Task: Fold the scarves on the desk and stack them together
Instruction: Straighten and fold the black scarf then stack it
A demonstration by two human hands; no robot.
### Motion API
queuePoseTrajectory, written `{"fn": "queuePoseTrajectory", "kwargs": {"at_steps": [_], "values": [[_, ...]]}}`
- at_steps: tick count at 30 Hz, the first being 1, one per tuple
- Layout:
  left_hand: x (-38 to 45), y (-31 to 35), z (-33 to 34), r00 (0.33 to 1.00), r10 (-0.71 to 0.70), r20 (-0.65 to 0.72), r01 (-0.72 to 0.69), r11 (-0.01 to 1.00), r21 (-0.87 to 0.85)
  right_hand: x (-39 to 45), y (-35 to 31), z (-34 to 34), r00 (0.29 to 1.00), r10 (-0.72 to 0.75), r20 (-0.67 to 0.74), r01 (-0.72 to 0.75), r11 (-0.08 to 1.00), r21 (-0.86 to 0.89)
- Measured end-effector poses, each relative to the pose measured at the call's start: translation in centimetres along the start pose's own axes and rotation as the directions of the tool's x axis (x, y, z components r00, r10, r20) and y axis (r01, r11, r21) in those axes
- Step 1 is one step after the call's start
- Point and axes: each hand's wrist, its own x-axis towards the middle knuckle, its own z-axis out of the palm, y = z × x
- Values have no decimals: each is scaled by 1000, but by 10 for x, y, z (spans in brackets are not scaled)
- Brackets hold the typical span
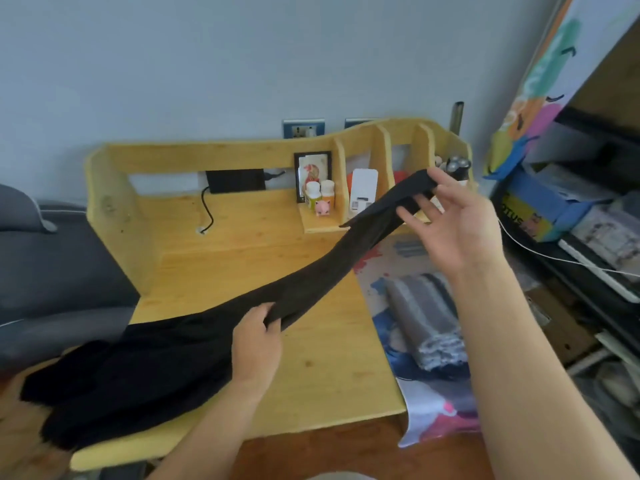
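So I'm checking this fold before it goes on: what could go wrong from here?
The long black scarf trails off the wooden desk's left edge, so its tail may slide floorward. The raised right hand holds its end near the small bottles, which could topple. The left hand grips mid-length only.

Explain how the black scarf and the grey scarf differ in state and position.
The black scarf is unfolded, stretched between the left hand and right hand; the grey scarf lies folded on the desk, untouched. The black one is plain; the grey one looks striped.

Partial letters "TUS" show on the blue box (530, 216).
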Motion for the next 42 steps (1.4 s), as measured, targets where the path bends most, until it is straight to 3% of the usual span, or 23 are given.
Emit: {"fn": "queuePoseTrajectory", "kwargs": {"at_steps": [1,2,3,4,5,6,7,8,10,11,14,16,19,23,25,28,30,31,33,36,39,41,42], "values": [[0,5,-8,999,-10,-37,7,998,-62,7,4,-11,998,15,-61,-19,998,-65],[1,13,-18,998,5,-56,-10,995,-101,13,8,-21,990,4,-144,-47,954,-297],[1,22,-30,998,43,-53,-48,994,-94,17,14,-29,983,37,-180,-146,751,-644],[4,32,-42,995,96,-19,-97,994,-42,19,21,-36,979,38,-202,-202,348,-915],[8,40,-51,989,137,53,-139,990,26,15,28,-40,984,-21,-178,-179,-39,-983],[12,49,-59,975,163,153,-176,981,76,7,38,-39,997,23,-78,-71,-208,-976],[15,57,-63,948,186,260,-224,966,126,-3,49,-33,986,142,83,106,-161,-981],[17,65,-66,908,228,351,-300,940,164,-18,61,-16,917,311,248,272,-33,-962],[18,78,-67,834,297,464,-432,876,216,-46,86,21,697,569,437,405,190,-894],[18,82,-68,828,312,465,-453,862,227,-51,103,31,646,570,508,450,254,-856],[19,71,-69,895,289,340,-376,899,224,-47,130,37,734,398,550,524,184,-832],[18,47,-68,923,195,331,-278,934,225,-45,130,30,770,340,540,531,127,-838],[13,-9,-65,950,15,313,-122,937,326,-47,115,24,799,302,520,494,163,-854],[12,-84,-78,963,-270,3,253,907,337,-39,86,20,846,278,455,389,262,-883],[14,-94,-87,959,-274,-72,283,905,318,-33,69,15,839,308,448,393,223,-892],[29,-52,-100,978,-183,-100,197,968,155,-9,48,-2,925,214,313,333,-62,-941],[43,-4,-109,993,-47,-104,56,995,87,4,36,-11,965,223,141,201,-276,-940],[49,23,-113,997,50,-52,-45,994,95,6,31,-11,961,257,106,187,-317,-930],[55,75,-115,953,253,166,-277,950,143,2,30,0,918,323,230,311,-228,-923],[53,135,-106,807,452,380,-524,845,106,-29,54,46,761,445,472,488,86,-869],[43,162,-100,770,535,348,-581,813,37,-40,88,68,731,343,590,525,271,-807],[41,147,-104,792,471,388,-542,836,92,-34,92,65,758,243,605,553,253,-794],[42,130,-106,819,375,435,-496,844,206,-30,87,59,794,229,563,508,257,-822]]}}
